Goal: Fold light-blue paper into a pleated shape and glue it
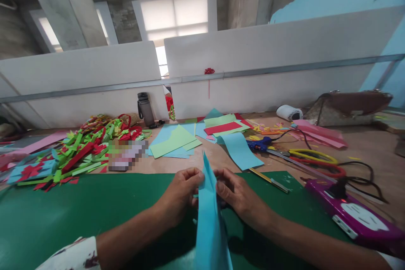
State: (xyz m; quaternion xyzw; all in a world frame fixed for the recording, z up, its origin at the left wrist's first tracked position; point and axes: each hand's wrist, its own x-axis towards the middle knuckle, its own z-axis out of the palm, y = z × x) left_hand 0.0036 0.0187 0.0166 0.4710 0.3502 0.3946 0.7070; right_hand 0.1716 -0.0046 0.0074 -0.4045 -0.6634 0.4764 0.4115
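A long blue sheet of paper [207, 223], folded lengthwise with a pointed top end, stands between my two hands above the green mat [133, 202]. My left hand [186, 187] pinches its left edge near the tip between thumb and fingers. On the other side, my right hand [232, 190] grips the right edge with curled fingers. The lower end of the paper runs out of the bottom of the view. Behind my right hand lies another blue paper strip [242, 152], slightly curled.
Green and red paper scraps [85, 147] heap at the left, near a grey bottle [144, 109]. Coloured sheets [174, 141] lie ahead. To the right are a blue glue gun [260, 144], a utility knife [272, 181], scissors [313, 158], a purple power strip [354, 213] and a bag [351, 107].
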